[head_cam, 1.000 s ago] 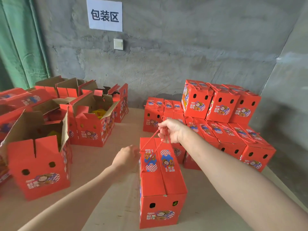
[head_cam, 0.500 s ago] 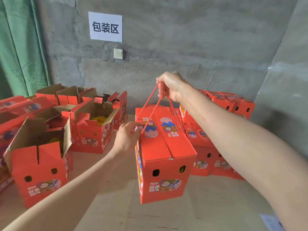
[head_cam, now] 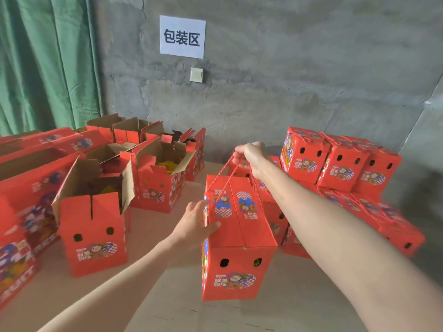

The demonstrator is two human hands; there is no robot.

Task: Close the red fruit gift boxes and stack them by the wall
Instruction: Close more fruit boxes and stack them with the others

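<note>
Over by the concrete wall (head_cam: 287, 68) we've got our right hand (head_cam: 250, 155) fisted around the red rope handles (head_cam: 224, 178) of a closed red gift box (head_cam: 236, 238), which hangs tilted just in front of the stack of closed boxes (head_cam: 340, 168) on the right. Our left hand (head_cam: 197, 222) is spread flat against the box's left side, thumb hooked over the top edge, so it's steadying rather than gripping anything. The lid flaps meet in a seam down the middle, and the near end has two dark holes above a cartoon face on a blue-and-white checker patch with Chinese writing too small for us to read. On the left, an open box (head_cam: 93, 233) stands with its brown cardboard flaps up; something yellow shows inside, but we can't tell what. Another open box (head_cam: 159, 183) behind it also has yellow stuff in it. More open boxes (head_cam: 124, 130) sit farther back, contents hidden. All of it's on a tan cardboard-covered surface (head_cam: 167, 307). White paper sign (head_cam: 182, 36) on the wall reads 包装区, with a small white switch plate (head_cam: 196, 74) under it, and a green curtain (head_cam: 45, 63) hangs at left.
</note>
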